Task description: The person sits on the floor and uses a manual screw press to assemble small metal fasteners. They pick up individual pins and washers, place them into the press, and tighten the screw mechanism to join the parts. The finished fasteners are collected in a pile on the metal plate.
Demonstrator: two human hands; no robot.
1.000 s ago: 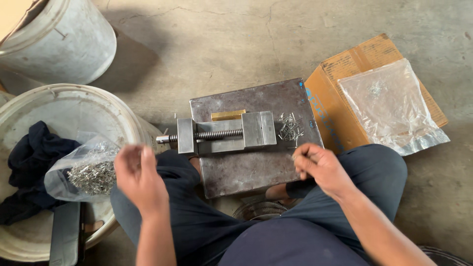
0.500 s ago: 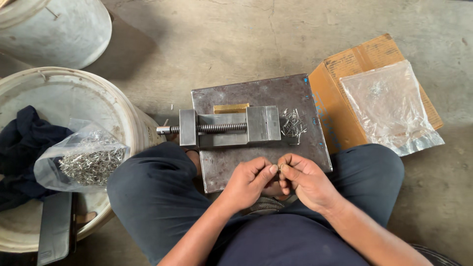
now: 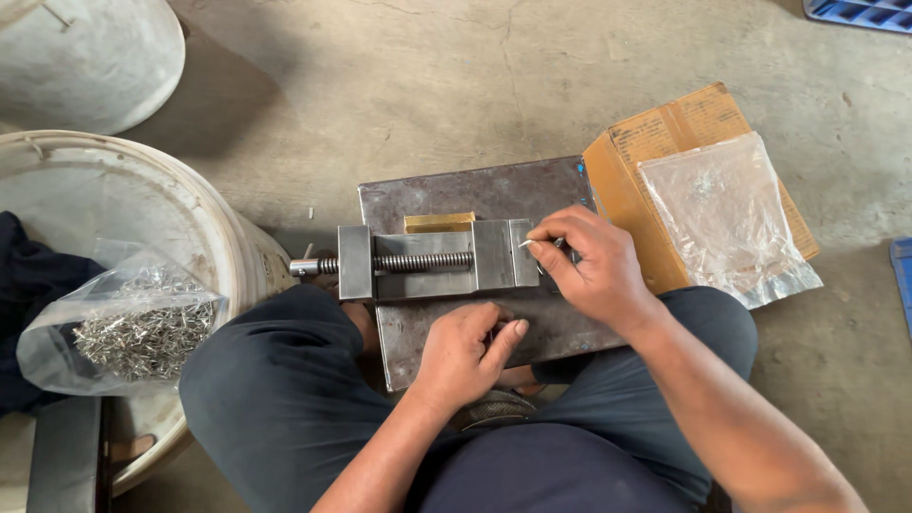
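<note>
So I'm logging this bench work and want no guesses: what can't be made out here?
- Head view: the right hand pinches a thin metal piece by the small vise; too small to identify.
- Small parts on the steel plate: covered by that hand.
- Left hand: curled fingers hide any contents.
- Dark cloth in the white bucket: cut by the left edge.
</note>
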